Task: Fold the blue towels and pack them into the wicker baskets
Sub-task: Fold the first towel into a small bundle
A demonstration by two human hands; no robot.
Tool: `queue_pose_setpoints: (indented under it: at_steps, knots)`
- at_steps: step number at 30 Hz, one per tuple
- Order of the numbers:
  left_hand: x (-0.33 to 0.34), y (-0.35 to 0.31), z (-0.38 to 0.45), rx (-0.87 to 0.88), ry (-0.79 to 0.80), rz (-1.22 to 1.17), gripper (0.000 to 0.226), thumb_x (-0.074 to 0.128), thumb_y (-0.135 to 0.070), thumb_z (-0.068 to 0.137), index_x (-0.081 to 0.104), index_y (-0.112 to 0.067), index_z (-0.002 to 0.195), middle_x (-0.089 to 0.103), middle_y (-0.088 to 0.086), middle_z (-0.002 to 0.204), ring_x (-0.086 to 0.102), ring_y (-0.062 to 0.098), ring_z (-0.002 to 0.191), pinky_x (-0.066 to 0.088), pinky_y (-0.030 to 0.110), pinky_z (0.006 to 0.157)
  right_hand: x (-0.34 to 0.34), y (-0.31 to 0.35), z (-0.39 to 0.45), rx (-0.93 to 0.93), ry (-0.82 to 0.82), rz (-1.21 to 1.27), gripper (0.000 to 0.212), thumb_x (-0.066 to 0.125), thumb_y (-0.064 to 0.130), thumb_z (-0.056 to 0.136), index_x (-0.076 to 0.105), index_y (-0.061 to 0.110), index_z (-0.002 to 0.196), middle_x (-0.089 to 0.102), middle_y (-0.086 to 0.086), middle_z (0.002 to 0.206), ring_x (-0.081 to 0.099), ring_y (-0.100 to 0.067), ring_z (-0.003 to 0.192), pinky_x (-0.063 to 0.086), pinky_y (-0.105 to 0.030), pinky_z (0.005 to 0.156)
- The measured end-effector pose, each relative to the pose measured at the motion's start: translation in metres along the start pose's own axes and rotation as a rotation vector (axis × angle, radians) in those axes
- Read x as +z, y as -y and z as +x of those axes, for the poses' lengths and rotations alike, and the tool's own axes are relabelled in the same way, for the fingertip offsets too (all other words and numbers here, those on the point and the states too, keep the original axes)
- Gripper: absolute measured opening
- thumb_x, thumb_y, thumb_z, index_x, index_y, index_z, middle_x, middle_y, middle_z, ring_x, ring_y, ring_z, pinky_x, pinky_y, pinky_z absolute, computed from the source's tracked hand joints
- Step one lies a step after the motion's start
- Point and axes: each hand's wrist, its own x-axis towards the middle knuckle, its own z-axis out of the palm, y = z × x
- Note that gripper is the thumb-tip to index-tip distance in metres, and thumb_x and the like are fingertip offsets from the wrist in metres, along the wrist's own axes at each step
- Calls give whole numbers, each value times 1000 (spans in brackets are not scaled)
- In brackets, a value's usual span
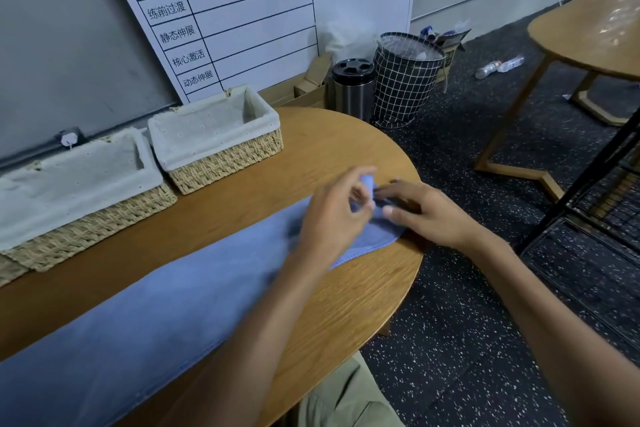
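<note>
While you sit at the oval wooden table (339,149), a long blue towel (145,319) lies stretched flat across its grain, running from the near left edge up to the table's rounded right end. Your left hand (334,215) is at that far end of the towel, fingers curled and pinching a small raised corner of the blue cloth. Your right hand (422,215) lies just beside it, fingers straight and pressing the towel flat against the table.

Behind the towel, along the table's back edge, stand two wicker baskets with pale cloth liners: the nearer one (79,198) at the left, the second basket (216,139) just beside it toward the middle. Both liners show only bare fabric inside, and neither basket touches the towel.

Beyond the table, a white training chart (242,21) with a green header and Chinese rows leans on the grey wall (62,38). Past the table's right end, on the dark speckled floor (467,340), stand a steel canister with a black lid (353,87) and a black grid-patterned hamper (405,80), with cardboard boxes (310,87) against the wall behind them. A second wooden table (588,31) stands well apart at the right, plastic bottles (498,66) on the floor near its legs. A black wire rack (595,198) rises right of your table.
</note>
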Motion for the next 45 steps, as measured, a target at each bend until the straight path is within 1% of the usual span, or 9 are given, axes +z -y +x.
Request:
queue_pose_setpoints:
  at_steps: [6, 10, 14, 17, 23, 27, 33, 37, 45]
  knots:
    - [-1, 9, -20, 45, 25, -119, 43, 71, 2, 85, 68, -21, 121, 59, -3, 112, 60, 11, 105, 58, 29, 87, 1, 13, 6, 163, -261, 95, 23, 54, 39, 100, 65, 27, 117, 72, 8, 80, 64, -2, 76, 47, -29, 71]
    - [-9, 12, -21, -76, 71, 322, 45, 74, -29, 86, 59, -32, 128, 57, -12, 108, 57, 9, 100, 53, 37, 83, 3, 22, 23, 264, -263, 13, 31, 55, 61, 92, 68, 34, 101, 60, 19, 55, 58, -2, 63, 40, -29, 63]
    - [1, 6, -22, -160, 89, 246, 46, 73, -25, 86, 60, -28, 130, 62, -15, 94, 61, 5, 87, 56, 37, 80, 10, 28, 38, 305, -135, -153, 39, 53, 69, 87, 67, 33, 78, 66, 13, 72, 62, -13, 81, 49, -38, 77]
    - [7, 1, -23, -186, 47, 20, 44, 72, -11, 86, 64, -24, 127, 67, -14, 83, 65, 4, 74, 59, 33, 78, 2, 33, 39, 310, -129, -102, 45, 59, 57, 91, 61, 24, 61, 59, 5, 59, 56, -14, 65, 47, -36, 67]
    - [-3, -6, -31, -79, 153, -216, 35, 60, -6, 96, 63, -26, 125, 74, -6, 100, 71, 10, 84, 59, 34, 81, -15, 30, 14, 329, -92, -92, 19, 73, 35, 87, 73, 21, 74, 68, 6, 69, 60, -8, 68, 41, -16, 57]
    - [-32, 32, -21, -72, -3, 31, 23, 58, -8, 96, 71, -21, 110, 75, -9, 99, 69, 7, 91, 56, 36, 85, -14, 25, 1, 312, -80, -107, 9, 81, 16, 80, 74, 22, 80, 70, 7, 79, 63, -6, 78, 42, -10, 63]
    - [-39, 66, 13, -107, 106, 499, 32, 61, -33, 98, 66, -19, 126, 61, 2, 119, 56, 23, 112, 48, 39, 94, -3, 24, -1, 239, -89, -175, 14, 74, 6, 85, 71, 20, 88, 67, 3, 86, 62, -15, 83, 45, -21, 71]
    - [-19, 52, 48, -140, 142, 439, 22, 66, -36, 94, 71, -19, 106, 67, 0, 97, 63, 22, 95, 43, 32, 70, 2, 19, 0, 252, -166, -190, 13, 71, 9, 89, 70, 20, 96, 57, 1, 91, 57, -17, 82, 49, -34, 77]
    - [10, 59, 48, 40, -90, 576, 8, 56, -23, 99, 55, -21, 107, 59, 0, 104, 57, 26, 96, 45, 44, 79, 6, 14, -13, 225, -249, -203, 21, 66, 8, 93, 74, 14, 112, 56, -4, 102, 59, -21, 91, 50, -35, 86]
